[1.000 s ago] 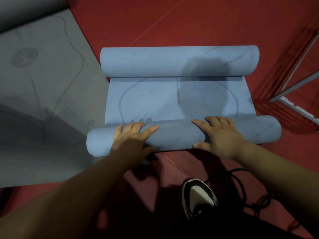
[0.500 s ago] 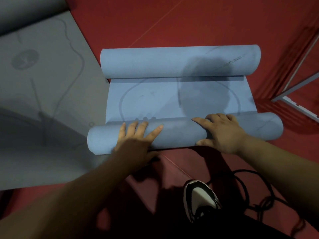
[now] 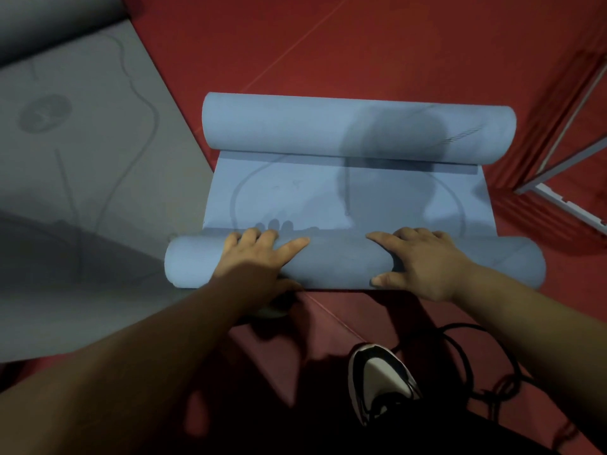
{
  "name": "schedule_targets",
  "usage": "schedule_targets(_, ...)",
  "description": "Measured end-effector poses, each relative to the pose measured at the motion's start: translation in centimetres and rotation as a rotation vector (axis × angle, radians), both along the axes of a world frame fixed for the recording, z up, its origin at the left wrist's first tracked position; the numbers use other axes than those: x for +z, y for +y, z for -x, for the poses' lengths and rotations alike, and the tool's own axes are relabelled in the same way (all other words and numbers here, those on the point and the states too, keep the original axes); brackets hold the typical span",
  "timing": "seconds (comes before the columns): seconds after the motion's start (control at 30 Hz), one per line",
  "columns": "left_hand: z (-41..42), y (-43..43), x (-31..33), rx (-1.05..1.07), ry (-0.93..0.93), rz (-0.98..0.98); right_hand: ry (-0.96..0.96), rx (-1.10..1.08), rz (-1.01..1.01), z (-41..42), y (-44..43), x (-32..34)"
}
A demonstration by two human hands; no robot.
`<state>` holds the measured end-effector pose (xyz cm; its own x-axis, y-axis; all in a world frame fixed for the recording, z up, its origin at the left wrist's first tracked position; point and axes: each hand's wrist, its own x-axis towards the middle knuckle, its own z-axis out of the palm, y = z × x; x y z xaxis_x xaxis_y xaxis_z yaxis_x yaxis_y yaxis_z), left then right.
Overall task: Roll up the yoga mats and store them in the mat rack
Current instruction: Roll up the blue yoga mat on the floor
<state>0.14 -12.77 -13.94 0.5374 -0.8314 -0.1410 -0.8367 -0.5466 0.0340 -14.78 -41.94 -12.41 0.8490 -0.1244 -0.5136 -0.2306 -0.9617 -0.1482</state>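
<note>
Compared with a second ago, the near roll (image 3: 338, 267) of the blue yoga mat (image 3: 295, 192) is sitting slightly closer to the far roll (image 3: 295, 126), so the flat strip between them is reading a little shorter; both hands are staying on the near roll in much the same places.

From where I am standing, the red floor (image 3: 361, 44) is filling most of the scene; a grey mat (image 3: 82, 192) is lying flat and unrolled on it to the left, its right edge running just beside the blue yoga mat and passing under the left end of the near roll.

The blue yoga mat is lying on the floor directly ahead of the person, curled at both ends; the far roll is the thicker one.

The left hand (image 3: 259, 261) is pressing on the left half of the near roll, fingers spread apart over its top, index finger pointing toward the centre; the right hand (image 3: 423, 264) is pressing on the right half, fingers draped apart over the top, thumb bearing on the near face; neither hand is wrapping round the roll.

A white frame (image 3: 558, 198) is standing at the right edge; a black-and-white shoe (image 3: 377, 379) is resting on the floor below the right hand; a black cable (image 3: 466, 356) is looping beside it.
</note>
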Motion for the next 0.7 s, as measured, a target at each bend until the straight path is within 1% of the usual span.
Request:
schedule_targets(0.17, 0.9, 0.1, 0.3, -0.023, -0.002, -0.03, 0.034, 0.016, -0.028, 1.1, -0.1, 0.6)
schedule_targets(0.27, 1.2, 0.0, 1.4, -0.047, 0.054, -0.117, 0.091, 0.012, -0.08, 1.8, -0.4, 1.0)
schedule_targets(0.33, 1.1, -0.1, 2.1, -0.068, 0.139, -0.185, 0.153, -0.007, -0.148, 2.2, -0.6, 1.3)
schedule_targets(0.43, 1.5, 0.4, 2.9, -0.081, 0.329, -0.219, 0.268, -0.061, -0.298, 2.9, -0.1, 1.5)
schedule_targets(0.5, 2.2, 1.1, 2.9, -0.079, 0.415, -0.257, 0.304, -0.073, -0.359, 3.8, 0.7, 1.4)
schedule_targets(0.57, 2.8, 1.5, 2.6, -0.06, 0.451, -0.294, 0.244, -0.062, -0.317, 4.9, 1.6, 1.2)
schedule_targets(0.63, 2.5, 1.4, 2.2, -0.027, 0.493, -0.304, 0.129, -0.069, -0.223, 6.0, 2.4, 0.8)
schedule_targets(0.7, 2.1, 1.0, 2.1, -0.009, 0.547, -0.321, 0.061, -0.061, -0.124, 7.2, 3.3, 0.5)
